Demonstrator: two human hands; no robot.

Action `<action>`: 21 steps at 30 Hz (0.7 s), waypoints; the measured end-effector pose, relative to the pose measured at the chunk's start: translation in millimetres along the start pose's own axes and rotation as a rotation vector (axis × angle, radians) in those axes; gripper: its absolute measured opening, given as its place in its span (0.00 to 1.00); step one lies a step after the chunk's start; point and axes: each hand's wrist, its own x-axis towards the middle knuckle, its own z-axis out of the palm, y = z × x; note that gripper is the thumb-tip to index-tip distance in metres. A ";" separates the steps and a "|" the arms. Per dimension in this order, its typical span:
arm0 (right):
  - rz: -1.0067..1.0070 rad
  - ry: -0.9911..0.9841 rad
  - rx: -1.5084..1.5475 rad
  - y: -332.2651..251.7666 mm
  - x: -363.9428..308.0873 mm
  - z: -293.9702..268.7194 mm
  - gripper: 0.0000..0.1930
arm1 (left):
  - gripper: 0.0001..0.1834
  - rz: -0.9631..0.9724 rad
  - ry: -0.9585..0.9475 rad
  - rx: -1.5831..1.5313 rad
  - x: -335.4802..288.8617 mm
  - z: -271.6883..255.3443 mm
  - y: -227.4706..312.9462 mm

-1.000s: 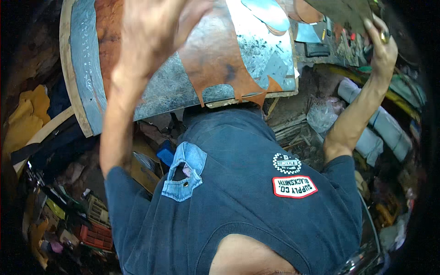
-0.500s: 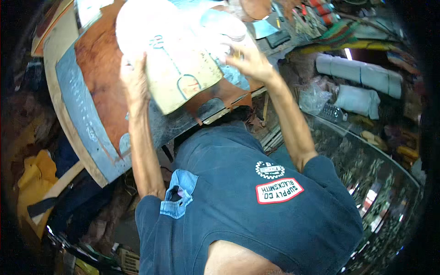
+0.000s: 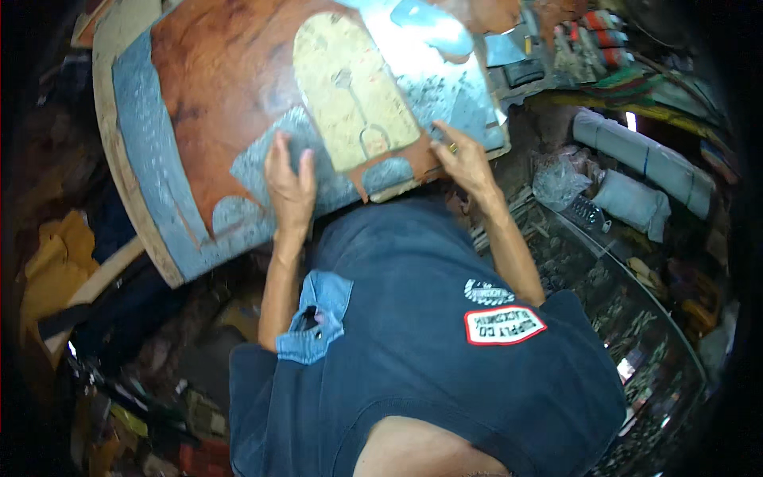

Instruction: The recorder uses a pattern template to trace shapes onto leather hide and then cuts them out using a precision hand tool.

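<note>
A cream, round-topped flat pattern piece [image 3: 350, 103] with dark drawn lines lies on a reddish-brown leather sheet [image 3: 214, 56]. Just left of its lower end, my left hand [image 3: 290, 187] is raised over a grey patch, thumb and fingers apart, with nothing in it. My right hand [image 3: 467, 165], a ring on one finger, is by the pattern's lower right corner. Its fingertips are drawn together around a small dark thing, too unclear to name. Grey areas of the work surface [image 3: 159, 151] show around the brown leather.
The board's pale wooden edge [image 3: 119, 187] curves along the left. At the far right of the bench are a dark case [image 3: 524, 73] and red-and-white bundles [image 3: 604, 40]. Off to the right, a long white roll [image 3: 644, 151] lies behind a clear plastic bag [image 3: 560, 187].
Both hands have drawn back toward me from the pattern. The cream piece, held up at its left side before, now lies flat, and my left hand has let go of it.
</note>
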 end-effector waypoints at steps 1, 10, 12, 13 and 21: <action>0.011 -0.027 0.033 0.3 -3.6 -4.5 0.22 | 0.30 -0.028 -0.037 -0.048 -23.3 2.5 7.5; -0.155 -0.207 -0.141 15.4 2.4 -8.1 0.22 | 0.37 -0.038 -0.174 0.176 -79.7 38.3 39.9; -0.226 -0.189 -0.146 17.4 1.1 -6.5 0.22 | 0.38 -0.068 -0.146 0.153 -85.5 39.9 39.7; -0.154 -0.240 -0.111 11.5 0.0 -10.6 0.23 | 0.38 -0.088 -0.132 0.123 -87.4 41.8 42.9; -0.197 -0.326 -0.039 29.1 6.6 -20.7 0.22 | 0.39 -0.218 -0.119 0.039 -98.0 51.0 53.4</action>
